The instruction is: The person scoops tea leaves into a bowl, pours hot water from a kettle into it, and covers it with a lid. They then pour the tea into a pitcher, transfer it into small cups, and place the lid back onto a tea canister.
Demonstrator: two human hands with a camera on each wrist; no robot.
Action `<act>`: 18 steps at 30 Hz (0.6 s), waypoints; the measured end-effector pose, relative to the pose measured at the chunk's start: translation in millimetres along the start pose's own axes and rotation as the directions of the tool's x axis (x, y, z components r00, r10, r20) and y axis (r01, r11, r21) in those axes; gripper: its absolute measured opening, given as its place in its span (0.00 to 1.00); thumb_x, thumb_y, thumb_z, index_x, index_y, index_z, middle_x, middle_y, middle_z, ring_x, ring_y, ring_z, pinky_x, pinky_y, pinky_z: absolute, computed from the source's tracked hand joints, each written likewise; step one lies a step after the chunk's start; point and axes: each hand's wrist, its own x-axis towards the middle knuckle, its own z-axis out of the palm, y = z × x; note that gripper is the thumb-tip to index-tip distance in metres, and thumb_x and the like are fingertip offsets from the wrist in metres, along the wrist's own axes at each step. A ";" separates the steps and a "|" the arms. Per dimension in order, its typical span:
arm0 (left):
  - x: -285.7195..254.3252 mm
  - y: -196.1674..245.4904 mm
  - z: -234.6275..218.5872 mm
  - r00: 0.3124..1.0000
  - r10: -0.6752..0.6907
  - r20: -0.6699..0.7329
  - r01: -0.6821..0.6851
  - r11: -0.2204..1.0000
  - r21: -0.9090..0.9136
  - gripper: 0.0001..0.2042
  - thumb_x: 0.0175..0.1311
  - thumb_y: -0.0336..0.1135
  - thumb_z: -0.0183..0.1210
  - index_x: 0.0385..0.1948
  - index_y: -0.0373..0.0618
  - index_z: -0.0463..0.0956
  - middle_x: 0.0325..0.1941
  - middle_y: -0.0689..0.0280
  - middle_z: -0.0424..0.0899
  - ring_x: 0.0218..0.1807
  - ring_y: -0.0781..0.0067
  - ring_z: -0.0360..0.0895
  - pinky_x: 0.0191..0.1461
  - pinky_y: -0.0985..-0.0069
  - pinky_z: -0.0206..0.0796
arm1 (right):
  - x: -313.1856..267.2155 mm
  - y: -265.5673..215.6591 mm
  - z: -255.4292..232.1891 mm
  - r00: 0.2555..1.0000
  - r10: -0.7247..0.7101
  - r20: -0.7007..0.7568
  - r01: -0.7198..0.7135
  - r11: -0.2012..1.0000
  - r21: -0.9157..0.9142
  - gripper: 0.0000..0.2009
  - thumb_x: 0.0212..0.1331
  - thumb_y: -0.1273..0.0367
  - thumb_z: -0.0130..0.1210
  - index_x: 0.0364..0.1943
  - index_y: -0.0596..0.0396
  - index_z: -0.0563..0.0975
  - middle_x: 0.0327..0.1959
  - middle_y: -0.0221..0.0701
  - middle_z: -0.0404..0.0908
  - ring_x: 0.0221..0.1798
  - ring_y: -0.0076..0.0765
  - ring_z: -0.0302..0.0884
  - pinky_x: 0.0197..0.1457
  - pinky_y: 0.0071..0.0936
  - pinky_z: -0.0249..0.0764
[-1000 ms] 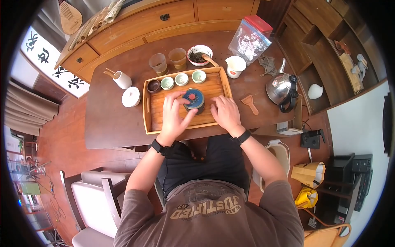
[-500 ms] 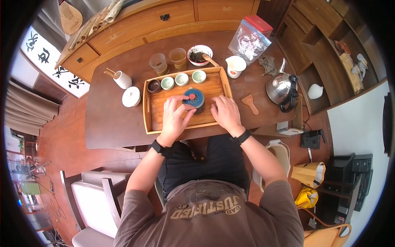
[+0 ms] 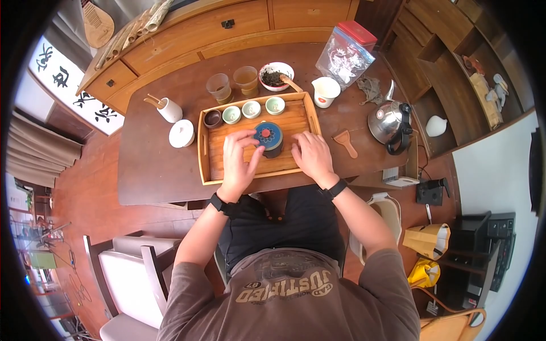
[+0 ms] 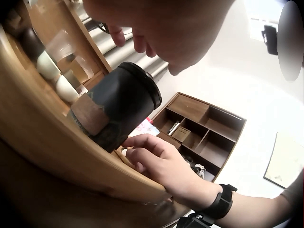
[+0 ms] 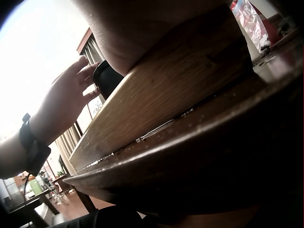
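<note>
A dark canister [image 4: 126, 102] with a blue flower-patterned lid [image 3: 276, 136] and a pink-red centre stands upright on the wooden tray [image 3: 227, 166]. My left hand [image 3: 238, 156] hovers at its left side, fingers loosely bent. The left wrist view shows a gap between that hand and the canister's top, and nothing lies in its fingers. On the canister's other side my right hand [image 3: 314, 156] rests at the tray's right front edge, fingers relaxed and holding nothing. Several small cups line the tray's back: a dark brown one [image 3: 212, 119] and pale green ones [image 3: 251, 109].
Behind the tray stand two clear cups [image 3: 245, 80] and a bowl of tea leaves [image 3: 272, 77]. A white pitcher [image 3: 326, 94], a wooden scraper [image 3: 345, 144] and a steel kettle [image 3: 388, 122] are at the right. Leftward sit a lidded white bowl [image 3: 181, 134] and a tool holder [image 3: 169, 110].
My left hand's fingers closed in at the lid, then drew back to the left, away from it. The right hand, canister and cups look unmoved.
</note>
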 end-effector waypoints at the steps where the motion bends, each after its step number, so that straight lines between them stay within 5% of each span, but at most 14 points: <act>1: 0.1 -4.1 -2.3 0.998 0.060 0.034 -0.062 0.996 0.069 0.09 0.61 0.26 0.73 0.39 0.46 0.83 0.60 0.63 0.85 0.59 0.52 0.79 0.64 0.58 0.67 | 0.0 -0.1 0.0 1.000 0.000 0.002 0.000 1.000 -0.001 0.08 0.64 0.70 0.62 0.46 0.55 0.82 0.40 0.37 0.83 0.45 0.48 0.82 0.54 0.43 0.76; 12: -3.6 -12.9 -11.6 0.977 0.178 0.120 -0.197 0.966 0.169 0.05 0.67 0.27 0.69 0.42 0.46 0.85 0.56 0.63 0.88 0.55 0.56 0.80 0.60 0.60 0.68 | 0.4 -0.8 -0.8 1.000 0.006 0.009 -0.006 1.000 0.001 0.09 0.64 0.70 0.62 0.46 0.54 0.82 0.40 0.37 0.83 0.46 0.47 0.82 0.55 0.43 0.76; 14: -8.0 -16.2 -8.2 0.998 0.038 0.041 -0.040 0.998 0.049 0.06 0.69 0.24 0.66 0.44 0.43 0.82 0.54 0.58 0.86 0.55 0.54 0.79 0.61 0.58 0.69 | 0.8 -1.2 -0.6 1.000 0.002 0.006 -0.002 1.000 0.000 0.08 0.64 0.70 0.62 0.46 0.54 0.82 0.40 0.37 0.83 0.46 0.47 0.82 0.55 0.43 0.76; 18: -5.3 -12.6 -5.0 0.999 0.045 0.016 -0.046 0.998 0.051 0.07 0.70 0.24 0.64 0.46 0.41 0.80 0.53 0.55 0.85 0.56 0.52 0.80 0.63 0.57 0.69 | -0.1 0.0 -0.1 1.000 0.006 0.008 -0.006 1.000 0.003 0.08 0.64 0.70 0.62 0.46 0.54 0.82 0.40 0.37 0.83 0.46 0.48 0.82 0.55 0.43 0.76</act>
